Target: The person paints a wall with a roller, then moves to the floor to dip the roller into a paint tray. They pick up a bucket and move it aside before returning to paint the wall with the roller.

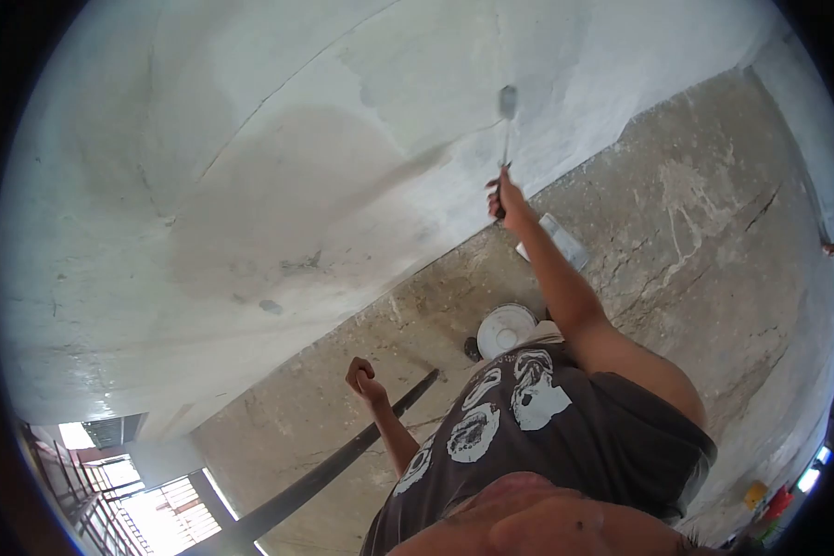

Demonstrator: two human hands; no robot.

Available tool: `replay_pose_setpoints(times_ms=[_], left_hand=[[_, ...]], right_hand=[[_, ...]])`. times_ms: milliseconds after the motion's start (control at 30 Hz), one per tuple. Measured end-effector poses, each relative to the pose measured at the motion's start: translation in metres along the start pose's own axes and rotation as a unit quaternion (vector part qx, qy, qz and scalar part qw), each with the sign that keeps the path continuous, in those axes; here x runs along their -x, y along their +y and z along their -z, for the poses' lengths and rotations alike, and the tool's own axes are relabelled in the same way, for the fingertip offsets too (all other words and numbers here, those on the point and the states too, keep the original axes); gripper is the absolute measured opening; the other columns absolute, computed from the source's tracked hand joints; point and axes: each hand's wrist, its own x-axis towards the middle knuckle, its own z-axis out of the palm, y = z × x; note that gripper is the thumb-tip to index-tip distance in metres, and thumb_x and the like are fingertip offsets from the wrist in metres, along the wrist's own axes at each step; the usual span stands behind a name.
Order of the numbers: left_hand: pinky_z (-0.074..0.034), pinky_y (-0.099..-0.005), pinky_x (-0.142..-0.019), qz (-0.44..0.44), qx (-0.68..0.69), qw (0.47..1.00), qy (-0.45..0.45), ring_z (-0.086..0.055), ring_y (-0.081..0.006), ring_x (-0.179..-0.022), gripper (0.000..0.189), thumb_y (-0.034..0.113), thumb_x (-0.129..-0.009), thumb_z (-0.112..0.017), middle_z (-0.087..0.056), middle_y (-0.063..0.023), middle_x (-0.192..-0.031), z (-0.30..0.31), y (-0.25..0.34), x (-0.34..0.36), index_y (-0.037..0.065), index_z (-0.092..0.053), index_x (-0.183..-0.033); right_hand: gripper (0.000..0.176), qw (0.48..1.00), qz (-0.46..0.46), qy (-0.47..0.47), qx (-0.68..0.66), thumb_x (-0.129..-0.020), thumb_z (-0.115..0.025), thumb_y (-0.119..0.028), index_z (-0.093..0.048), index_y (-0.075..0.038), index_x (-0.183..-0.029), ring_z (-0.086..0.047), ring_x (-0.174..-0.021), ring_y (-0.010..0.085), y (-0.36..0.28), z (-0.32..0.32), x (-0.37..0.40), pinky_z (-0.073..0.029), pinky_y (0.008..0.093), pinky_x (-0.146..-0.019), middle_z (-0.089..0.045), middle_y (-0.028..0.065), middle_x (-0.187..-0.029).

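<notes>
My right hand is wrapped round the dark grip of a long, thin-shafted tool with a small grey head, blurred, its exact kind unclear. The arm is stretched out, and the head overlaps the pale wall in this view. My left hand hangs low at my side, fingers curled in with nothing visible in them. Past the left forearm runs a dark pole. A white bucket stands on the floor just beyond my shirt.
Beneath the right forearm, a flat white tray-like thing lies on the stained, cracked concrete floor. Bright barred windows are at lower left. Small red and yellow objects sit at lower right. Grey patches mark the wall.
</notes>
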Motion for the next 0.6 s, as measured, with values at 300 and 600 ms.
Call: replay_pose_setpoints(times_ms=[300, 600], left_hand=[[-0.017, -0.0249, -0.047, 0.108, 0.001, 0.994, 0.034, -0.026, -0.0047, -0.050, 0.020, 0.013, -0.086, -0.040, -0.034, 0.0039, -0.057, -0.002, -0.008, 0.028, 0.007, -0.049, -0.069], [-0.018, -0.0254, -0.048, 0.072, -0.046, 0.996, 0.003, -0.026, -0.0041, -0.051, 0.021, 0.014, -0.088, -0.043, -0.034, 0.0048, -0.057, -0.005, 0.007, 0.022, 0.006, -0.054, -0.073]], right_hand=[[0.059, 0.997, -0.036, -0.010, 0.063, -0.098, -0.037, -0.066, -0.051, -0.009, -0.091, -0.035, -0.043, 0.0125, 0.035, -0.012, 0.005, -0.036, 0.0290, -0.042, -0.036, -0.0004, -0.057], [0.058, 0.994, -0.005, -0.010, -0.109, -0.096, -0.043, -0.067, -0.051, -0.010, -0.086, -0.038, -0.048, 0.0085, 0.004, 0.007, -0.055, -0.035, 0.0246, -0.042, -0.040, -0.0019, -0.059]])
